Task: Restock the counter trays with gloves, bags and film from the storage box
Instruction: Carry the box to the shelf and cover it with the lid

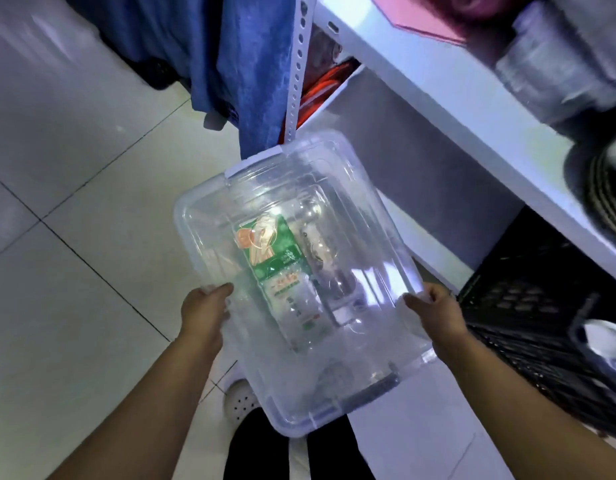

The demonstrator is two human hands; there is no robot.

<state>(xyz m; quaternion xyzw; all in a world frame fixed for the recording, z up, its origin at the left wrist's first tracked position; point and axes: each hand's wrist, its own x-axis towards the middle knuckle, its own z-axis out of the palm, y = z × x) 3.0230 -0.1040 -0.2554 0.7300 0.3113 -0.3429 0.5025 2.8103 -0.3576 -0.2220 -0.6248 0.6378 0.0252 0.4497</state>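
Note:
A clear plastic storage box (362, 216) with its lid on is held in the air above the tiled floor, in the middle of the view. My left hand (204, 315) grips its left long side and my right hand (436, 313) grips its right long side. Through the lid I see a green and white packet (282, 275) lying lengthwise, and a clear wrapped item (317, 251) beside it on the right. Other contents are too blurred to name.
A white shelf unit (438, 84) stands to the right, with blurred stacked containers (559, 64) on top. A black slatted crate (528, 306) sits under it. Blue cloth (244, 57) hangs by a perforated white post (297, 67). My white shoe (240, 401) is below the box.

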